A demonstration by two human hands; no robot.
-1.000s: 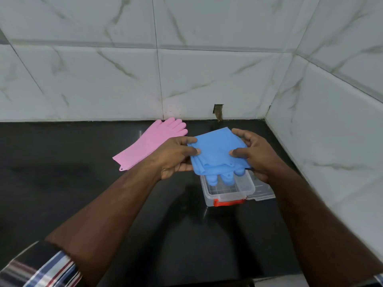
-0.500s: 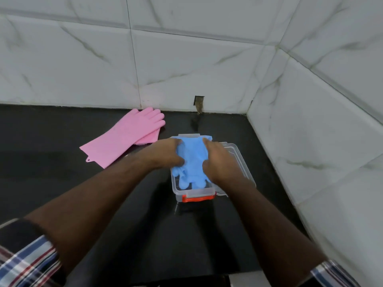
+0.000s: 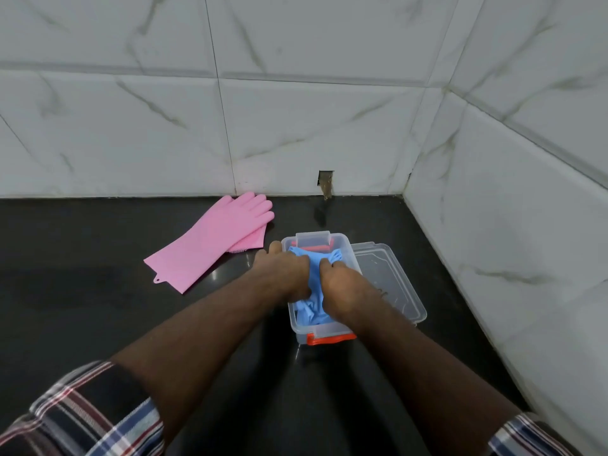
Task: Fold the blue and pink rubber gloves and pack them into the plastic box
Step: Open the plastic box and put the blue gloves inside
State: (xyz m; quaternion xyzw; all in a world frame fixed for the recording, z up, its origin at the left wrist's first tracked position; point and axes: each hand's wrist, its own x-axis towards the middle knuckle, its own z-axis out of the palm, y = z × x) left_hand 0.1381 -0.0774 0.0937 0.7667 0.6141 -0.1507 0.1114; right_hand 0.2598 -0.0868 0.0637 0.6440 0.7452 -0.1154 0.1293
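The gloves [image 3: 314, 268] are pressed into the box [image 3: 324, 335] under the left hand [image 3: 283, 274] and right hand [image 3: 342, 287], the lid [image 3: 390, 284] is laid just right of it, and another glove pair [image 3: 214, 241] is spread behind-left on the counter [image 3: 82, 291].

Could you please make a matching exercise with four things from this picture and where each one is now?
Things:
1. blue gloves
2. pink gloves
3. clear lid
4. orange latch

Places:
A. flat on the counter, left of the box
B. on the box's near end
C. inside the plastic box, under both hands
D. on the counter against the box's right side

Pairs: 1-C, 2-A, 3-D, 4-B
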